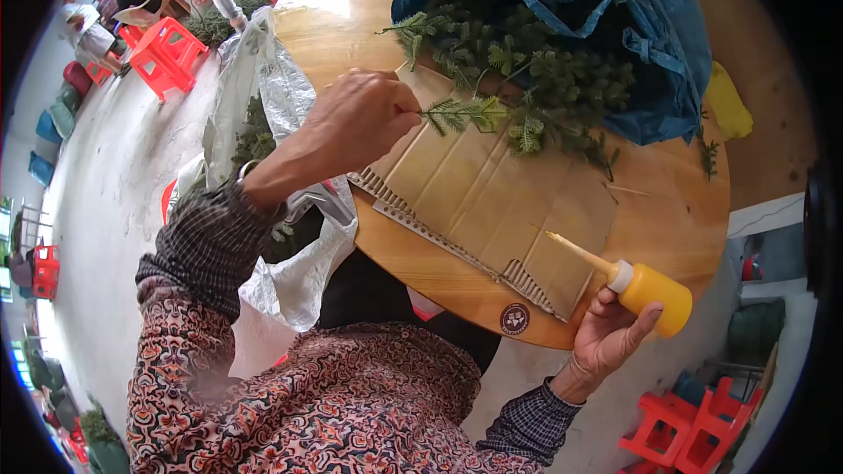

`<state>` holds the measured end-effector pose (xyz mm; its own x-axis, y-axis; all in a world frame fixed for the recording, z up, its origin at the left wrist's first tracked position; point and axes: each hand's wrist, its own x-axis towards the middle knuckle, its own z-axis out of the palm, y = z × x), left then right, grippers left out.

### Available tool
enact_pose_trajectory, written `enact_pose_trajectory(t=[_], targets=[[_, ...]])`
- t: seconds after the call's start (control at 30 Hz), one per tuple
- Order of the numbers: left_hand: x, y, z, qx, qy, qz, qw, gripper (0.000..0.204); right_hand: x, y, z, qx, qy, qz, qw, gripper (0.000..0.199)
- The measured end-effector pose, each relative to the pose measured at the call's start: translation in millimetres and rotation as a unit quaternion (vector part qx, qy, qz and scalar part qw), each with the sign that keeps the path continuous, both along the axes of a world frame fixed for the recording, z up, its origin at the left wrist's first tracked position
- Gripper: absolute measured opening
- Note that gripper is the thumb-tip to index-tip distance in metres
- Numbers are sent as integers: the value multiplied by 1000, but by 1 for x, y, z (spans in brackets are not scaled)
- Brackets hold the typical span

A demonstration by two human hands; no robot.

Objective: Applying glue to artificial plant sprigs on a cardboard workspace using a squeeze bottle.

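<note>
My left hand [364, 118] pinches the end of a green fir sprig [464, 114], its needles pointing right over a corrugated cardboard sheet [492, 202]. In my right hand [612, 333] is a yellow squeeze bottle [657, 297] with a white collar and a long thin nozzle. The bottle lies tilted in the fingers, nozzle tip toward the upper left, above the cardboard's right part. A pile of green sprigs [553, 79] spills from a blue plastic bag [606, 0] on the table's far side, close beyond the held sprig.
The cardboard rests on a round wooden table [421, 272]. A white woven sack [290, 285] with greenery hangs at the table's left edge. Loose sprigs [708, 154] and a yellow item [729, 98] are at the far right. Red stools [167, 57] and people are on the floor beyond.
</note>
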<state>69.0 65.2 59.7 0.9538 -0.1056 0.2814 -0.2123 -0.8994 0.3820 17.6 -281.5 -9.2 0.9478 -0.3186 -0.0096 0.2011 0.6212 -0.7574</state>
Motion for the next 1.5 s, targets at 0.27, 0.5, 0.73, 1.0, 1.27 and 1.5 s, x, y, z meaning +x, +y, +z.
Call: enact_pose_trajectory(t=[0.27, 0.5, 0.73, 1.0, 1.27, 1.5], targets=[[-42, -35, -11, -161, 125, -98, 974, 8, 0, -6, 5, 67, -63, 80, 993, 63], [-46, -42, -23, -73, 102, -126, 984, 14, -6, 3, 10, 74, -87, 57, 992, 69], [-67, -56, -44, -108, -97, -102, 984, 36, -5, 15, 13, 67, -54, 0, 996, 69], [-84, -70, -55, -83, -71, -123, 986, 43, -7, 25, 14, 53, -69, 41, 995, 70], [-85, -67, -61, -93, -75, -126, 985, 44, -5, 47, 10, -65, -44, 38, 996, 66], [-85, -68, -63, -96, -76, -119, 985, 45, -1, 55, 11, -74, -54, 98, 991, 63]])
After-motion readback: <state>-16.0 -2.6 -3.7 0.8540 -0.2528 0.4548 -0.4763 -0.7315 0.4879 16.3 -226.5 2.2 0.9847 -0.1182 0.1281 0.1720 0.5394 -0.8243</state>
